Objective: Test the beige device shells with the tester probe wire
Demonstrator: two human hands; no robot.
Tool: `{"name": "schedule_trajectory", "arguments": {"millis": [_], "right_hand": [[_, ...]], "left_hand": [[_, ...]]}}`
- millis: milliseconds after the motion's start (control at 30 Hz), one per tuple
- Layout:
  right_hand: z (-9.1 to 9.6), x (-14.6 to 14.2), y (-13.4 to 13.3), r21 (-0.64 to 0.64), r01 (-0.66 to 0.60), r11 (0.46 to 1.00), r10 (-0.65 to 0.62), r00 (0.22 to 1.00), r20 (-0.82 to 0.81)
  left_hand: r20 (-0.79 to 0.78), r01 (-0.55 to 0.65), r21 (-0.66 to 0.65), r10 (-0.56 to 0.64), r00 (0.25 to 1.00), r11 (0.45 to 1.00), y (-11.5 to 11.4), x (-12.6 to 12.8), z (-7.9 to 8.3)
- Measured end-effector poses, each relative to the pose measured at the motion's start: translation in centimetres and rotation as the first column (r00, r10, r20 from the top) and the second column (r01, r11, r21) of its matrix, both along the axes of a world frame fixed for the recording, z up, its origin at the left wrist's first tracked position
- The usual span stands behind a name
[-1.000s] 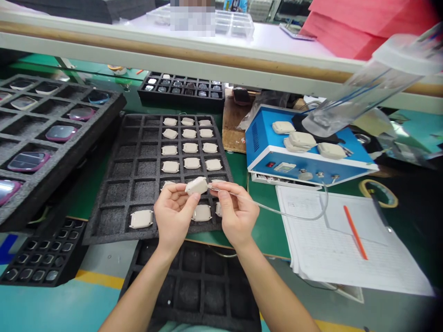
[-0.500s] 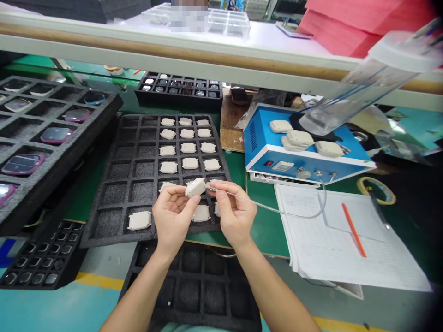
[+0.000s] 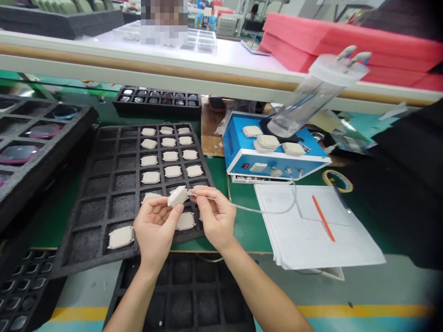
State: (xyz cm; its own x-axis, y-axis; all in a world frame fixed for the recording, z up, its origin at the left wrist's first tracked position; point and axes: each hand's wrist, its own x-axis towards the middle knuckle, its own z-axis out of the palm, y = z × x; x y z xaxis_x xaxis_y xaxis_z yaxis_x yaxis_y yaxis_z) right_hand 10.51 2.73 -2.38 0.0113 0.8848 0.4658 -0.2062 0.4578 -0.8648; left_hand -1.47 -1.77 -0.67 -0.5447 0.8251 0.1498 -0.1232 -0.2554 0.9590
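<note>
One camera sits on the person's head. It looks forward and down over the counter (image 3: 248, 233). The hands (image 3: 154, 230) are near it, a bit off the middle toward seven o'clock. The shelf (image 3: 235, 60) is farther away, up at twelve o'clock.

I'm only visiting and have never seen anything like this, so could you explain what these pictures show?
There's no robot here, just a person's two bare hands. Every picture comes from one camera worn on the head, looking forward and down.

The left hand holds a small cream case. The right hand pinches the end of a thin clear tube, its tip at the case's edge; whether they touch is hard to tell. The tube runs to the front of a blue box.

On the green table lie a black foam tray with more cream cases in its compartments, some papers and a roll of tape.
</note>
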Motion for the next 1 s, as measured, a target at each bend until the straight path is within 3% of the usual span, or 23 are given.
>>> {"name": "schedule_trajectory", "arguments": {"millis": [1000], "right_hand": [[0.07, -0.35, 0.36, -0.018, -0.027, 0.999, 0.026, 0.999, -0.043]], "left_hand": [[-0.048, -0.018, 0.008, 0.019, 0.999, 1.000, 0.32, -0.23, -0.09]]}}
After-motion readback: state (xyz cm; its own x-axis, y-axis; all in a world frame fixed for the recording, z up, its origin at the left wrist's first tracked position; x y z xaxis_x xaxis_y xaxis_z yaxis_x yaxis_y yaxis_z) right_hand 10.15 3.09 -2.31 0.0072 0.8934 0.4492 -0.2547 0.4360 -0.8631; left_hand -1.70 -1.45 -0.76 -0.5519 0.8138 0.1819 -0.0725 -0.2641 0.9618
